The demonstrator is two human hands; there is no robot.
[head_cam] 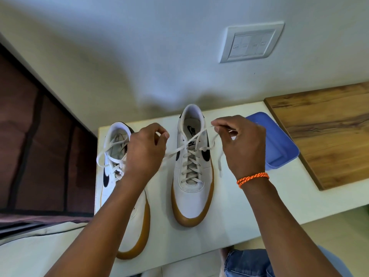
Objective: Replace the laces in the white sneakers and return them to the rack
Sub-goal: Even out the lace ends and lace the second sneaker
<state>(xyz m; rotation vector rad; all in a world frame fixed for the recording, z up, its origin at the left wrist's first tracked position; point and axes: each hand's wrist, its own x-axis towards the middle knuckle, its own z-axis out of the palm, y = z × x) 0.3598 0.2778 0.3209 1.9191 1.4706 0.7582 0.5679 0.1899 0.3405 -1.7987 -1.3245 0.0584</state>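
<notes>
A white table carries two white sneakers with gum soles, one at its left edge and one mid-table. A blue container sits near the back right, beside a wooden board overlapping the right edge.

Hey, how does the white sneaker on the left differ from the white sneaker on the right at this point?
The left white sneaker with a gum sole has loose lace looped slackly near its collar; the right white sneaker with a gum sole is laced in neat crosses up its eyelets. Both hands, left hand and right hand, pinch the right sneaker's lace ends; nothing grips the left sneaker's lace. The left forearm partly covers the left sneaker; the right shows fully. Both have black swooshes and rest on the white table.
</notes>
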